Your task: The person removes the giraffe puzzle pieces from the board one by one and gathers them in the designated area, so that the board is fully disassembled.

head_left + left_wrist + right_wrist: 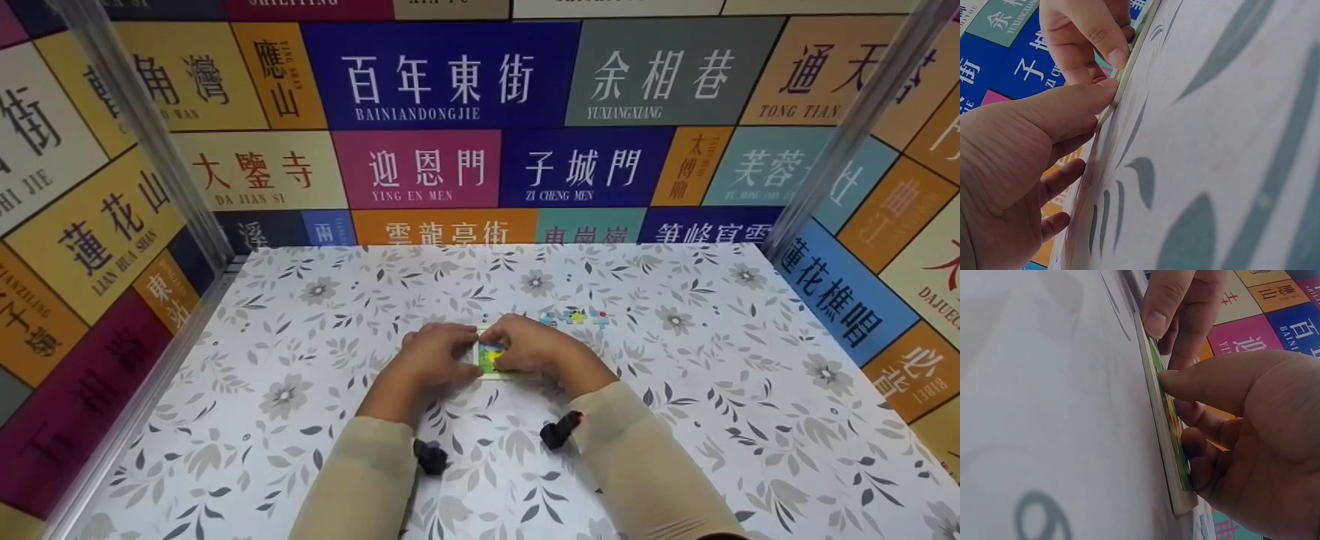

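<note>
A small jigsaw puzzle board (488, 361) with a pale wooden border and a green, yellow and blue picture lies on the table. My left hand (433, 355) holds its left side, the thumb at the near edge and the fingers reaching to the far edge. From the right, my right hand (538, 345) arches over the picture and covers much of it. In the right wrist view, the thumb of the right hand (1264, 422) touches the face of the board (1163, 436), and its other fingers curl against the far part. Whether it pinches a piece, I cannot tell.
Several loose jigsaw pieces (576, 317), blue and yellow with red spots, lie just beyond the right hand. A white cloth with grey leaves and flowers (300, 465) covers the table. Colourful panels with street names (442, 75) stand behind and at both sides.
</note>
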Motion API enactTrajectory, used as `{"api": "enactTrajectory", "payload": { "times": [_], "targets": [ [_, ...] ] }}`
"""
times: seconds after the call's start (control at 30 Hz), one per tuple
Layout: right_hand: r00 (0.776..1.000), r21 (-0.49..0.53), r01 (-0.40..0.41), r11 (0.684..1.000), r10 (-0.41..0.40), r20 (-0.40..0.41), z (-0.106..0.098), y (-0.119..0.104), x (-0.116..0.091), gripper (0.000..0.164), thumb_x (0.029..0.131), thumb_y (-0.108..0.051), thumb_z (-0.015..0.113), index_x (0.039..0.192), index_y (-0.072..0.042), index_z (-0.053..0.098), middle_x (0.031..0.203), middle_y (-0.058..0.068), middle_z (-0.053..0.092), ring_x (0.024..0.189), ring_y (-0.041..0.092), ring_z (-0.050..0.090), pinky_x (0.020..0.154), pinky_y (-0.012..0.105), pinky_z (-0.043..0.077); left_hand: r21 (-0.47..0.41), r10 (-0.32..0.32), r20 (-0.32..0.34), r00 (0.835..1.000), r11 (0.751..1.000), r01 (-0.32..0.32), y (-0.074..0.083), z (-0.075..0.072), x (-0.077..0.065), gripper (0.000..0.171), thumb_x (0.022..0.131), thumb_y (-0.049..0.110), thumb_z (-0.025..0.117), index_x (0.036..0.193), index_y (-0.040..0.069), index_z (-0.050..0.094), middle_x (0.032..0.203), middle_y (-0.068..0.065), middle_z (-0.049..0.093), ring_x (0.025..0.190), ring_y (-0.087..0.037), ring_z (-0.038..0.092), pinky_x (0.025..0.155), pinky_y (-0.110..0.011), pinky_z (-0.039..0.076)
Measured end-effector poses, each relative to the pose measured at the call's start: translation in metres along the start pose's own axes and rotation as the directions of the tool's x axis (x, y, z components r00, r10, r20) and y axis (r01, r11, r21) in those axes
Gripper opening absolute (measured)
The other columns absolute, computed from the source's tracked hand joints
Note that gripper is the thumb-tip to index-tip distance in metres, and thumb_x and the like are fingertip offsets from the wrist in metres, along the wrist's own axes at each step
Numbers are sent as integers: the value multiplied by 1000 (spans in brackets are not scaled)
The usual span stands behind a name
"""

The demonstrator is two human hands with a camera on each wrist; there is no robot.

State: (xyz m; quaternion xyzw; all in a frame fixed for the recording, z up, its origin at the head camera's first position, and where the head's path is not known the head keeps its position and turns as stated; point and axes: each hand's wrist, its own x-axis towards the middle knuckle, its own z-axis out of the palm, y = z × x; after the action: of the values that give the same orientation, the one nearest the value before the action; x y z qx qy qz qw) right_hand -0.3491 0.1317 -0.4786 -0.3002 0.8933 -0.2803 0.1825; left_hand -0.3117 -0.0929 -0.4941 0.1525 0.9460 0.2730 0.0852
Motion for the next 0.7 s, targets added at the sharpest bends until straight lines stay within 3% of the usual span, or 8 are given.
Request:
{"api": "enactTrajectory", "payload": {
  "times": [0.27,0.7],
  "targets": [
    [998,-17,-52,999,52,-21,1,-1,-2,53,89,-10,78,141,-10,70,143,11,64,133,28,59,117,47,49,-3,5,-17,1000,1000,-5,-2,2,0,64,90,43,83,150,30,64,160,11,58,156,-25,44,129,-58,24],
    [993,61,-100,993,104,-60,1,1,1,49,84,-6,82,132,-13,75,131,6,70,121,26,65,109,47,54,-8,-28,-10,1000,1000,28,0,0,0,65,88,42,83,149,33,64,159,13,58,155,-24,44,130,-56,25]
  ]
}}
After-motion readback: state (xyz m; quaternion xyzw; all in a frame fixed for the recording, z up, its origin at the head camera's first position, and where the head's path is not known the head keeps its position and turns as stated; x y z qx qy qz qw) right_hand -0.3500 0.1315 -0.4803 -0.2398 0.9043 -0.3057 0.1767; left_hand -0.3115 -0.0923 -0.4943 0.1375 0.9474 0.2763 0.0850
